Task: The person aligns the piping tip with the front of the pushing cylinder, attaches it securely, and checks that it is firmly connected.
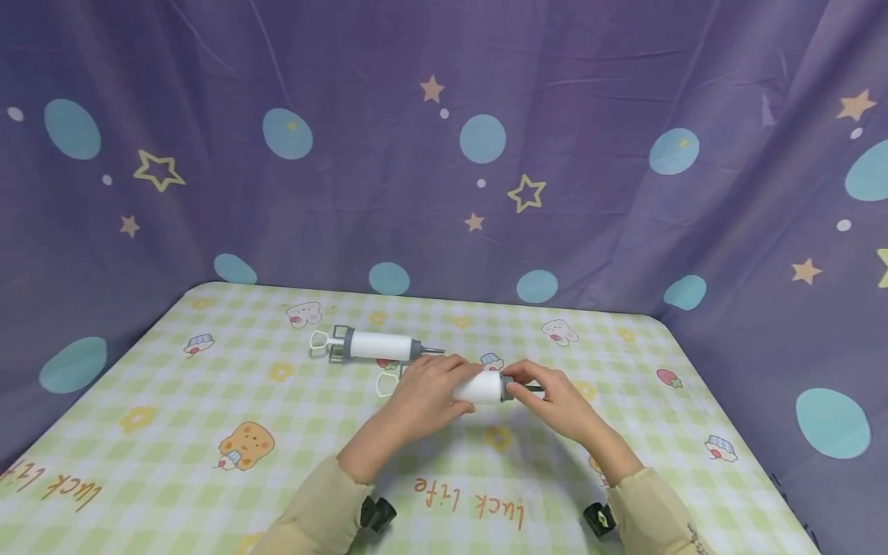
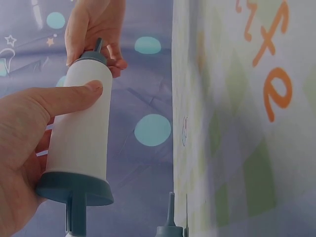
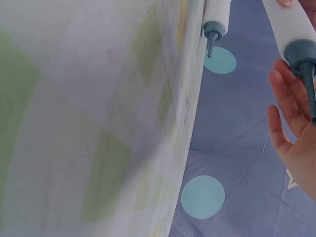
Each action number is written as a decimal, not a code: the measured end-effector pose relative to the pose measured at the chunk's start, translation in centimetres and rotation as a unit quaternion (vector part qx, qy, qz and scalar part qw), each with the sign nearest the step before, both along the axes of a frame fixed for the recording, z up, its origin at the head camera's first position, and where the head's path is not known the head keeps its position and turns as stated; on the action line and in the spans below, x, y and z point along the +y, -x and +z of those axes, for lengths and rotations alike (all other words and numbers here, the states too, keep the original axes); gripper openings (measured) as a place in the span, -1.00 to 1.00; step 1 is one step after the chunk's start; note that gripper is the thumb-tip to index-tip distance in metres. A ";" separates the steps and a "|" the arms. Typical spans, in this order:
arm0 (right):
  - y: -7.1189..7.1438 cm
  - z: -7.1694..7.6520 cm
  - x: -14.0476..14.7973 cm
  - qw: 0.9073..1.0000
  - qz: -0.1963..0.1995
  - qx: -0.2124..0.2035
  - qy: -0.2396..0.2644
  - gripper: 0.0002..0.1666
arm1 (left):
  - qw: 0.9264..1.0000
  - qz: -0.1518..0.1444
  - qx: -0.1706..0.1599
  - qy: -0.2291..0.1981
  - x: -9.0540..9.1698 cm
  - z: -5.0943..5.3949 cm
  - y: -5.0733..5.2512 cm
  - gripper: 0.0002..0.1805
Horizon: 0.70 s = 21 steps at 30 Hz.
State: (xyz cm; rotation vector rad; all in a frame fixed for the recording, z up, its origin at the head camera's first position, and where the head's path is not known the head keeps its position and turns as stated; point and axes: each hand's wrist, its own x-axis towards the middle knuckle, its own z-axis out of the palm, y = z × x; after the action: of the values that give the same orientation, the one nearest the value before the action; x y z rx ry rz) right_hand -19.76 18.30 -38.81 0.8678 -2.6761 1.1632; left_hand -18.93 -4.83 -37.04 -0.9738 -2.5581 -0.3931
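Observation:
A large white syringe (image 1: 483, 387), with grey end caps and a thin nozzle, lies sideways between the two hands above the table. My left hand (image 1: 426, 393) grips its white barrel (image 2: 81, 128), with the thumb along the side facing the left wrist camera. At the other end, the thumb and fingers of my right hand (image 1: 560, 399) are round the grey nozzle cap (image 3: 299, 52). A white loop handle (image 1: 386, 384) sticks out past the left hand. A second syringe (image 1: 380, 345) of the same kind rests on the table just behind, its nozzle pointing right.
A green-and-white checked cloth (image 1: 291, 439) with cartoon prints covers the table. Purple curtain (image 1: 388, 154) with stars and dots surrounds the back and sides. Dark wrist devices (image 1: 378, 514) are worn below both sleeves.

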 end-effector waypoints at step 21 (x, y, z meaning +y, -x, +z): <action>-2.1 2.9 -1.1 0.997 0.017 0.077 0.016 -0.54 | 1.000 0.001 0.018 0.004 0.1 -0.3 0.3 -0.42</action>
State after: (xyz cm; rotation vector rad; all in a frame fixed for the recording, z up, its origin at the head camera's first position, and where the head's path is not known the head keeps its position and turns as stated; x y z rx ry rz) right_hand -17.63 17.22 -35.90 0.9585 -2.5217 1.0947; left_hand -19.22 -4.72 -37.30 -0.9719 -2.5301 -0.3608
